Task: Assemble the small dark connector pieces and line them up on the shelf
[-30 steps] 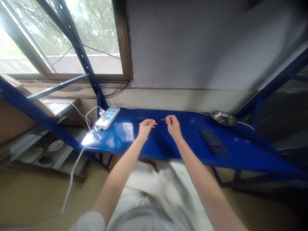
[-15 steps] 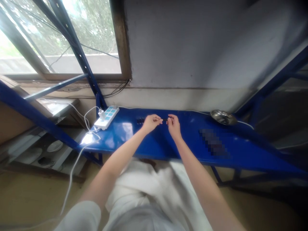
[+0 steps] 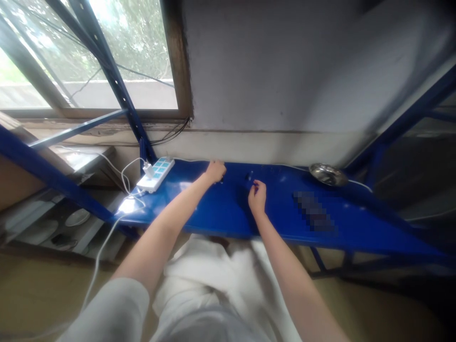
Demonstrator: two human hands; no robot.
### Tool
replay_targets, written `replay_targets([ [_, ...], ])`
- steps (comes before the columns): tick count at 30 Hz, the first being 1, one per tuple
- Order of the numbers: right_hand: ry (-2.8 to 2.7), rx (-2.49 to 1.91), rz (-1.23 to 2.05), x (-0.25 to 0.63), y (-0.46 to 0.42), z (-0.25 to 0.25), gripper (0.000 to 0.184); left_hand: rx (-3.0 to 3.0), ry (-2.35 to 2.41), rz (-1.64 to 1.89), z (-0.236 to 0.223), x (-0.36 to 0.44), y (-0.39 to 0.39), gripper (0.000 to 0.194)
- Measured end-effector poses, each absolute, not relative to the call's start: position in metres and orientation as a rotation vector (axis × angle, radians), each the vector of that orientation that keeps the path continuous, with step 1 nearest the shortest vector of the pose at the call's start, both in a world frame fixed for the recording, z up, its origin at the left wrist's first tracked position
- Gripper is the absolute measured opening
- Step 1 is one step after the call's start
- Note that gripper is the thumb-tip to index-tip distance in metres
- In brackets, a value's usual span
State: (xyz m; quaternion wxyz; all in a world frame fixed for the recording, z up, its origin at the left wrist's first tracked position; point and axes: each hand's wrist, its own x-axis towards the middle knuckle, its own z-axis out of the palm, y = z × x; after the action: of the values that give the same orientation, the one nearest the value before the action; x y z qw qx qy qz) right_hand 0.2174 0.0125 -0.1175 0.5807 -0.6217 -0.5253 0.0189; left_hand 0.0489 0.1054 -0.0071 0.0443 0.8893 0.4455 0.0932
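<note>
My left hand (image 3: 215,172) is over the far part of the blue tabletop (image 3: 221,213), its fingers curled down and closed. What it grips is hidden; small dark bits show just under its fingertips. To its right, my right hand (image 3: 257,195) hovers nearer the front, loosely curled, with a gap between thumb and index finger and nothing visible in it. A small dark piece with a pale end (image 3: 249,175) lies on the tabletop just beyond the right hand's fingertips, apart from them.
A white power strip (image 3: 156,175) with a plug and white cable stands at the table's left end. Toward the right back is a shiny metal dish (image 3: 327,174). A blurred-out dark item (image 3: 314,211) lies in front of it. Blue frame posts rise at both sides.
My hands have parted from a thin dark thing held between them. My left hand moved left and away over the small dark pieces; my right hand drew slightly back. A dark piece now lies on the table.
</note>
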Motion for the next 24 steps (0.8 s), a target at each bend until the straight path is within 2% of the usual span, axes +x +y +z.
replay_targets([
  [6, -1.293, -1.474, 0.009, 0.216, 0.011, -0.12, 0.029, 2.644, 1.373, 0.378, -0.017, 0.041, 0.114, 0.019],
  [13, -1.346, -1.488, 0.0, 0.215, 0.008, -0.119, 0.027, 2.616, 1.383, 0.404, -0.02, 0.039, 0.116, 0.016],
  [21, -1.334, -1.487, 0.019, 0.216, 0.007, -0.119, 0.025, 2.778, 1.435, 0.183, -0.018, 0.041, 0.117, 0.006],
  [24, -1.326, -1.472, -0.002, 0.216, 0.008, -0.12, 0.024, 2.849, 1.446, 0.06, -0.017, 0.04, 0.117, 0.009],
])
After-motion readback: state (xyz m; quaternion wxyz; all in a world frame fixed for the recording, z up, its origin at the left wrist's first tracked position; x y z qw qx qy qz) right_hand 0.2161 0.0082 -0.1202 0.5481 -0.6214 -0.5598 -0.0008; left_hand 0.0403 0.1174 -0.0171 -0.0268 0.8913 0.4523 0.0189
